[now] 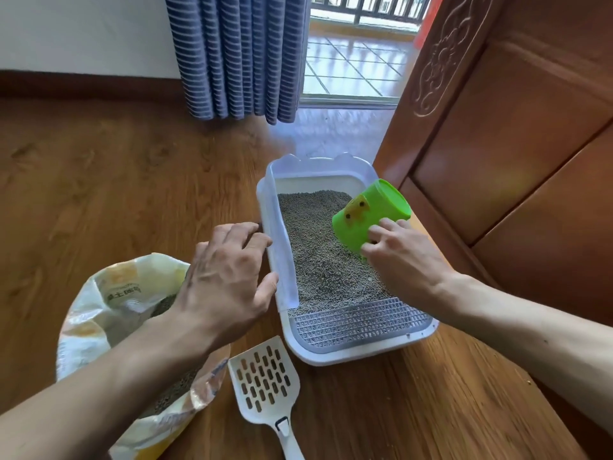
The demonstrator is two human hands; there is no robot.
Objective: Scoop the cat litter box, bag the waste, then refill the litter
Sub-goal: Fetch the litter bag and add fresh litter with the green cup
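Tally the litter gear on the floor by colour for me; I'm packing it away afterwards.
White: 2, the litter box and the scoop
Green: 1, the cup held in the right hand
White and yellow: 1, the litter bag
Total: 4
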